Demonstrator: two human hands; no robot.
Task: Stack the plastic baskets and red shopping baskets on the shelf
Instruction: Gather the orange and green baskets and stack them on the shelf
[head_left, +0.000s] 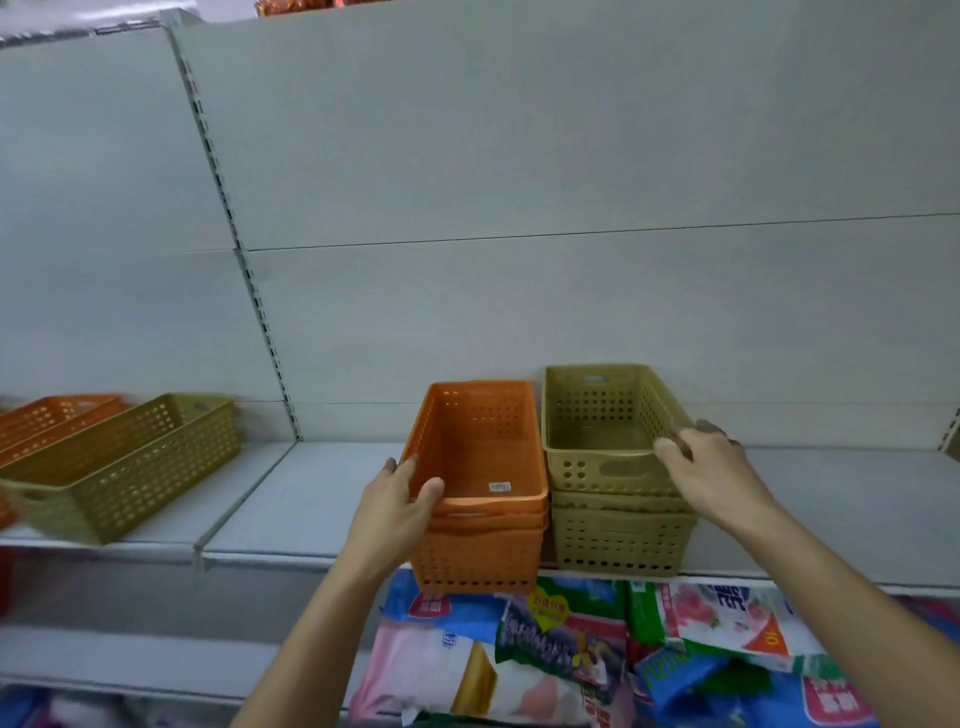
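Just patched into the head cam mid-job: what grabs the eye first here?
Two nested basket stacks stand side by side on the shelf: an orange stack gripped at its near-left corner by the left hand, and an olive stack to its right, its top rim held by the right hand. Far left lie a loose olive basket and orange baskets behind it.

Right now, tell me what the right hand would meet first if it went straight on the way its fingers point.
The top olive basket: the right hand points up-left at its front right corner, apparently touching the rim there.
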